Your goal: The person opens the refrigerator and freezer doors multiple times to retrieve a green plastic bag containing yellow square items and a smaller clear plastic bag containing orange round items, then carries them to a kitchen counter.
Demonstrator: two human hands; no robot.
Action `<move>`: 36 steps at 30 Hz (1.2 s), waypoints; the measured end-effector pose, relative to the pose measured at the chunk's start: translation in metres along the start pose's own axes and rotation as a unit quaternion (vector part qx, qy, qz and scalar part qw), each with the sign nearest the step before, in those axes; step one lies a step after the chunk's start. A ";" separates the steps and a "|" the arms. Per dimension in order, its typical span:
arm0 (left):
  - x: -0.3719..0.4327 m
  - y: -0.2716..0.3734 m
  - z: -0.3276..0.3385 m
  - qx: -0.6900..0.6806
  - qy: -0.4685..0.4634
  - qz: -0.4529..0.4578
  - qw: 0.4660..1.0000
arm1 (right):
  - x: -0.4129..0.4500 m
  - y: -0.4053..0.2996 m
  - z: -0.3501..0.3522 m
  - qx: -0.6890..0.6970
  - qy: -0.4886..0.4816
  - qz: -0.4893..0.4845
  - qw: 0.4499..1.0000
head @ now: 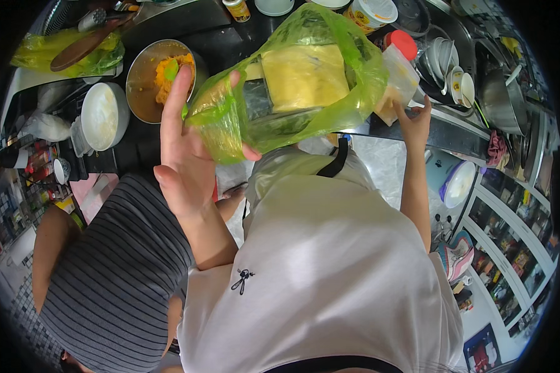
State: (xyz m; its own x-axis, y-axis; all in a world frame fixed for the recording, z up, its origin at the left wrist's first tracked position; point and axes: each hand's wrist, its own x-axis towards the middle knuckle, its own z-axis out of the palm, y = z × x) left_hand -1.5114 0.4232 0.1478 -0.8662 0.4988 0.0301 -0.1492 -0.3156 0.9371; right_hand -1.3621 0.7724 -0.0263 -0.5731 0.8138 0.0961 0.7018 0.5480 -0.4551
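Observation:
A green plastic bag (308,93) spreads across the middle, with a flat yellow block in wrapping (305,77) and dark, clear-sided packaging inside its mouth. My left hand (189,149) is palm up with its fingers spread; the bag's near side drapes over several of them, while the thumb stays free. At the right, my right hand (413,122) holds the edge of a small clear plastic bag (399,72) with bent fingers; part of the grip is hidden. Left of the green bag, a steel bowl (142,86) contains orange mash (177,70) and a green utensil part.
A white bowl (103,116) with pale residue stands on the dark counter. Dishes (443,58) and a large steel basin (501,102) crowd the right side. A red lid (401,45) lies behind the small bag. Another person in a striped top (121,279) is close at left.

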 end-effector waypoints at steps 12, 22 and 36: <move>0.002 -0.004 -0.010 0.001 -0.008 0.014 1.000 | -0.008 0.050 0.017 0.145 -0.044 0.096 0.984; 0.000 0.000 -0.001 0.005 0.010 0.009 1.000 | -0.013 -0.146 -0.067 0.327 0.082 -0.250 0.908; -0.016 0.000 -0.021 -0.105 0.016 0.062 0.992 | -0.080 -0.239 0.060 -0.123 -0.218 -0.703 0.666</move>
State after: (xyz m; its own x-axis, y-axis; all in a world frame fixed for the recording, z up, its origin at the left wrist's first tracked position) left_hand -1.5077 0.3981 0.1399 -0.8981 0.4210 0.1268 -0.1332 -0.5353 0.8341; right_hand -1.5087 0.5647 0.0218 -0.7681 -0.6401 -0.0170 -0.6397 0.7683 -0.0229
